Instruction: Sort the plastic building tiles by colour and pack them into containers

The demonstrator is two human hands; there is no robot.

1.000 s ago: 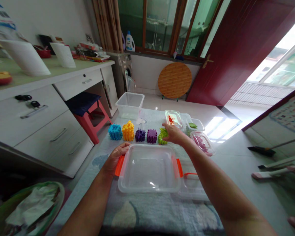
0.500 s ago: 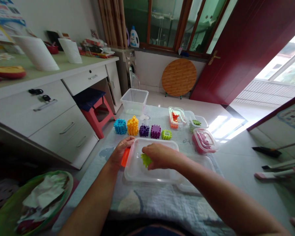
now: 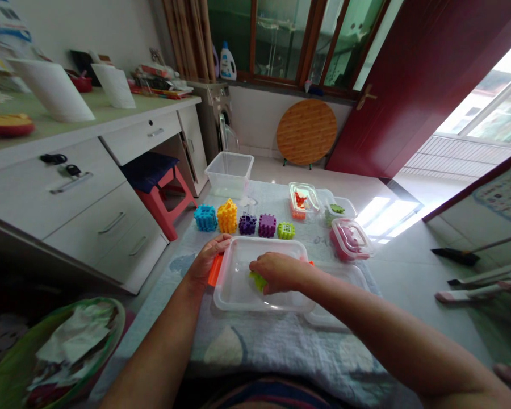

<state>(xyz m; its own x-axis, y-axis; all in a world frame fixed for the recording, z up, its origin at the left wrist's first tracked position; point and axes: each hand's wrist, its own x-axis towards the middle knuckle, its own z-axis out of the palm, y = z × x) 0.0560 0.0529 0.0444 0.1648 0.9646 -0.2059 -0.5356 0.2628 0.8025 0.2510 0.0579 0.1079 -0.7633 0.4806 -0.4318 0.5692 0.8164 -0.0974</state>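
Note:
My left hand grips the left edge of a translucent plastic container that has orange clips at its sides. Pinched in my right hand is a bright green jagged-edged piece, held down over the middle of the container; my fingers cover part of it. Beyond the far rim stands a row of toothed block cubes: blue, yellow, dark purple, purple and a smaller green one.
A clear open bin stands at the far left of the cloth-covered table. To the right are small boxes with orange, green and pink contents. A clear lid-like sheet lies beside the container.
My right hand has shifted slightly to the right over the container with the green piece. An orange clip now shows at the right side. My left hand stays on the edge.

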